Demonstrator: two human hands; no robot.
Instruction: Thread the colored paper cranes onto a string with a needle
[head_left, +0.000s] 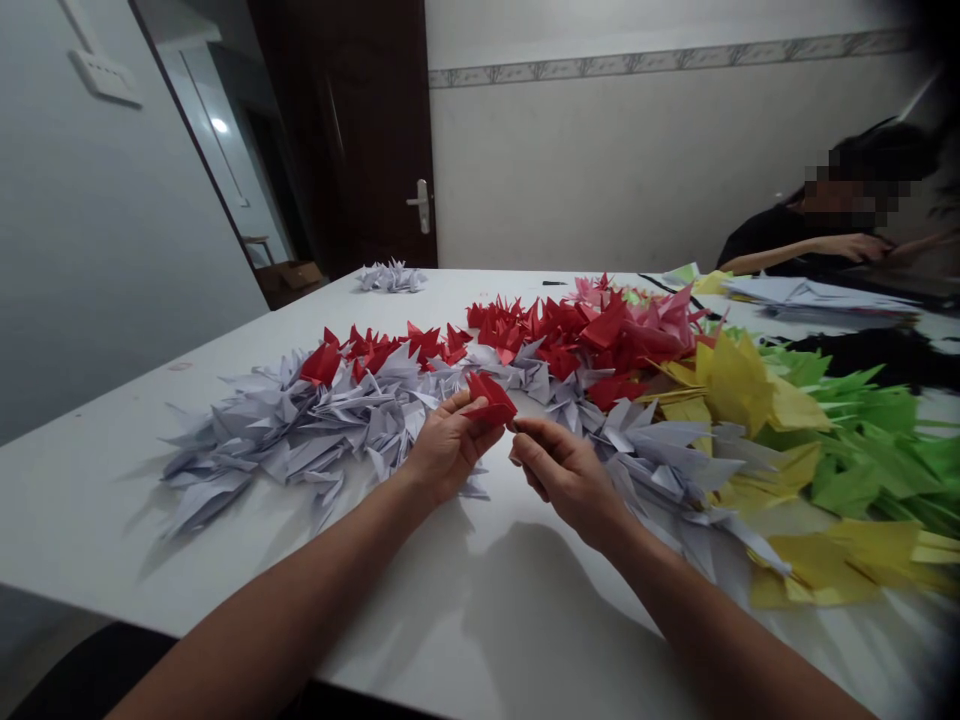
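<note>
My left hand (448,443) pinches a small folded red paper piece (491,397) above the white table (150,470). My right hand (564,472) is curled close beside it, fingertips pinched at the red piece's lower right corner. Behind both hands lies a long heap of folded white paper cranes (300,430). Folded red cranes (570,335) are piled further back.
Yellow paper cranes (739,385) and green ones (870,440) lie at the right, pink ones (660,315) behind. A small white crane pile (391,277) sits at the far edge. Another person (825,235) sits at the far right by stacked paper sheets (810,297). A dark door (360,140) stands behind.
</note>
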